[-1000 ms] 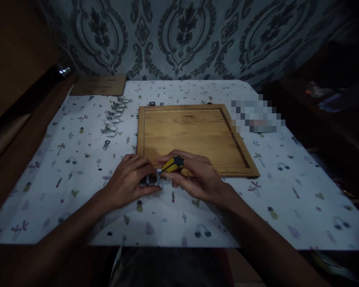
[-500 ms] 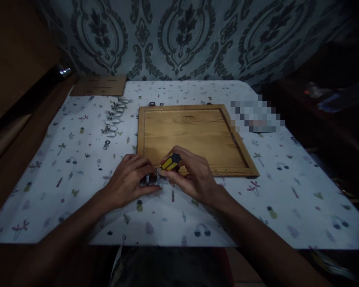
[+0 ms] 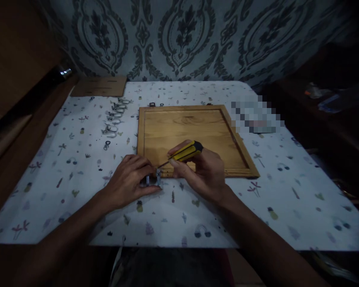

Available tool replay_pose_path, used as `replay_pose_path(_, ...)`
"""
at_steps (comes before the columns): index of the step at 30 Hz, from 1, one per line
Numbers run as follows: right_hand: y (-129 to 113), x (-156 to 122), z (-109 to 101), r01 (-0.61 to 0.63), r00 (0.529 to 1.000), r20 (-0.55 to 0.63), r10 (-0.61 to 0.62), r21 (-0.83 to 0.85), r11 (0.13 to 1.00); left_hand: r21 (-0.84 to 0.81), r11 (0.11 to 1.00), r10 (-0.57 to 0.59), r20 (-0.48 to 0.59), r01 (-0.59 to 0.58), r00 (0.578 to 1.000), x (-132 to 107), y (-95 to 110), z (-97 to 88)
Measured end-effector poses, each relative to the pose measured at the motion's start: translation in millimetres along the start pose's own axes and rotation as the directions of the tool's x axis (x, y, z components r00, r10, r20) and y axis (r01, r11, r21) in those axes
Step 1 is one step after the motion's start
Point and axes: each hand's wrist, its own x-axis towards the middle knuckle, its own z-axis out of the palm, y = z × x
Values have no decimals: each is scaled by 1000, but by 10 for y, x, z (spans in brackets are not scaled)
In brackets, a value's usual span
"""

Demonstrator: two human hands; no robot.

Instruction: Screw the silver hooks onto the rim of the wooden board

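A framed wooden panel (image 3: 185, 135) lies flat on the table, small holes along its near edge. At its near left corner, my left hand (image 3: 128, 181) is closed around a small metal fitting (image 3: 158, 177) that looks like a hinge. The hand's fingers hide part of the fitting. My right hand (image 3: 202, 169) grips a yellow and black screwdriver (image 3: 185, 151). Its shaft slants down to the left, with the tip at or just above the fitting; contact cannot be made out.
Several similar metal fittings (image 3: 113, 117) lie in a row left of the panel. A piece of brown cardboard (image 3: 98, 86) rests at the table's back left. A blurred-out item (image 3: 257, 115) is to the panel's right. The printed cloth (image 3: 77, 175) covers the table.
My right hand has shifted right and back from the fitting, and the screwdriver now leans lower, showing its shaft. My left hand stays in place.
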Motion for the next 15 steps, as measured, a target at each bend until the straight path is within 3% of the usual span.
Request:
replay_pose_path(9, 73, -21, 21, 63, 993, 101, -55, -82, 995, 5, 1000, 23, 1, -23, 1000, 14, 5, -20)
replay_pose_path(15, 71, -21, -2, 55, 988, 146, -50, -28, 998, 10, 1000, 20, 5, -20, 1000, 8, 1, -13)
